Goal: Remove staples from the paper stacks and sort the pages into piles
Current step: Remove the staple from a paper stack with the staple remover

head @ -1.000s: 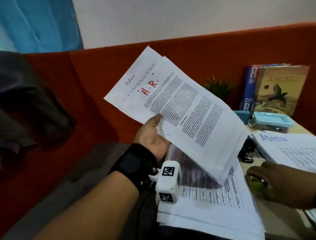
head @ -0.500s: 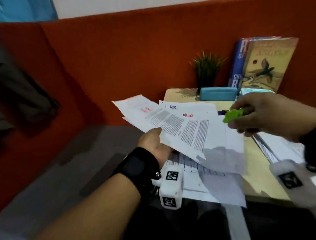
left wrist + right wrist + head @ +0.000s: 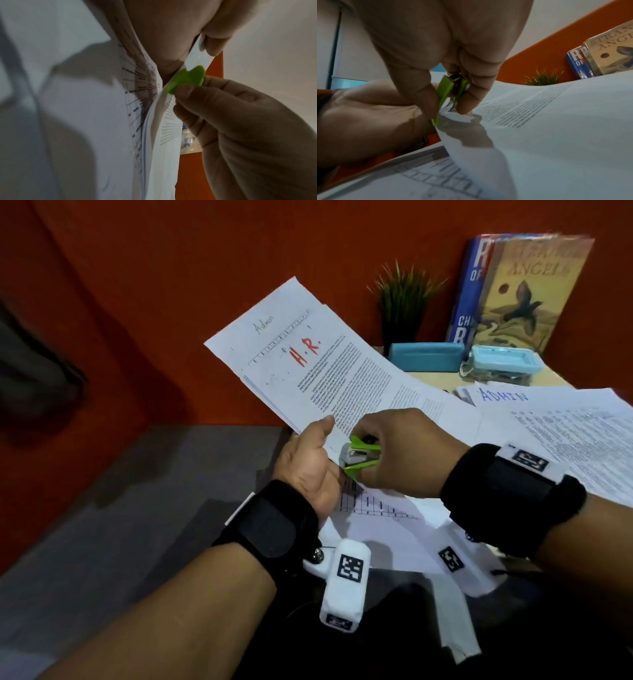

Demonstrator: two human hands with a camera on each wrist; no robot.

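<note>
My left hand grips the near corner of a stapled paper stack marked "H.R." in red, with an "Admin" sheet behind it, and holds it tilted above the desk. My right hand pinches a green staple remover and presses its metal claws onto that same corner, right beside the left thumb. In the right wrist view the staple remover bites the stack's corner. The left wrist view shows the green staple remover against the paper's edge. The staple itself is hidden.
Loose printed pages lie under my hands. A pile labelled "ADMIN" sits to the right. At the back of the desk stand a small plant, two books, a teal case and a light-blue stapler. An orange partition lies behind.
My right hand has brought the green staple remover from above the desk down to the stack's near corner. My left hand has raised and tilted the stack towards me.
</note>
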